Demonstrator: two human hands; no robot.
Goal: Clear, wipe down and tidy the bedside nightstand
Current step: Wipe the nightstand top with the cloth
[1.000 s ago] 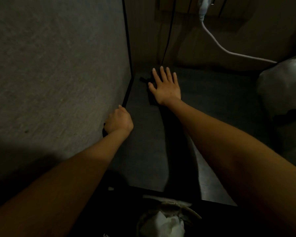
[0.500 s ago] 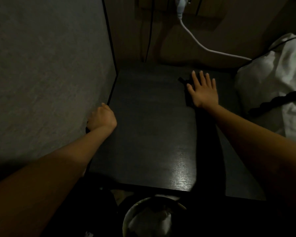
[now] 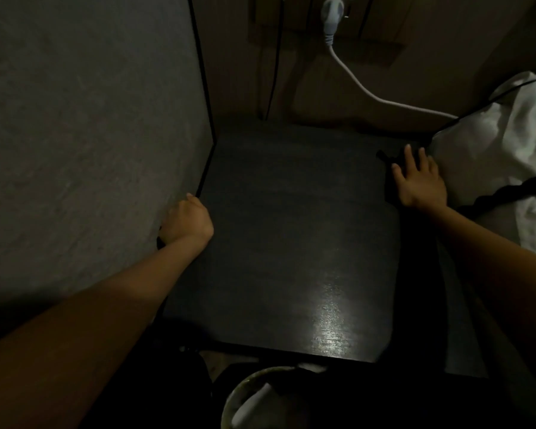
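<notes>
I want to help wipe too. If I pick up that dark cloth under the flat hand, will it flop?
Probably yes. The dark cloth lies flat and crumpled at its corner under the right hand, so it looks soft and floppy. It seems thin, so likely light. On the smooth nightstand it should slide easily.

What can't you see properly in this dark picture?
- Cloth: head view, mostly hidden under the right hand.
- Left hand fingers: curled over the nightstand edge, so any grip is hidden.
- Bin: cut off by the bottom edge.
- Socket: cut off at the top.
</notes>
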